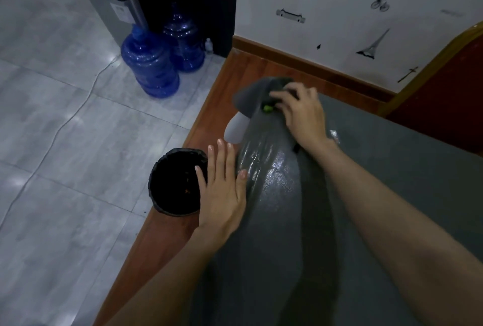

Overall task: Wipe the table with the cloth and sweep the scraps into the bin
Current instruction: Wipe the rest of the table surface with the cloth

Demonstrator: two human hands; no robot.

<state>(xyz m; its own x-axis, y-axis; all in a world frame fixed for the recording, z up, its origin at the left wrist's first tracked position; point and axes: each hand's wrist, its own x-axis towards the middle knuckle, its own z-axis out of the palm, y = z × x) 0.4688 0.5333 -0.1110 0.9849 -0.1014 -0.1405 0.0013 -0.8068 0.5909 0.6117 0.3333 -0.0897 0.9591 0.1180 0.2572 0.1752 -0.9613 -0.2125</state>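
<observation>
The left hand (222,181) lies flat with straight fingers at the left edge of the wet grey tabletop (366,221), just beside the black-lined bin (175,184) on the floor. Farther off, at the tabletop's far corner, the right hand (300,113) curls its fingers over the grey cloth (251,95), a small green scrap (267,108) at its fingertips.

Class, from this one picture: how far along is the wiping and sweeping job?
Done: a wet streak shines on the grey table, and scraps already lie in the bin. In hand: the right hand presses the cloth behind a green scrap at the table's corner; the left hand lies flat at the edge. Left: that scrap must reach the bin.
</observation>
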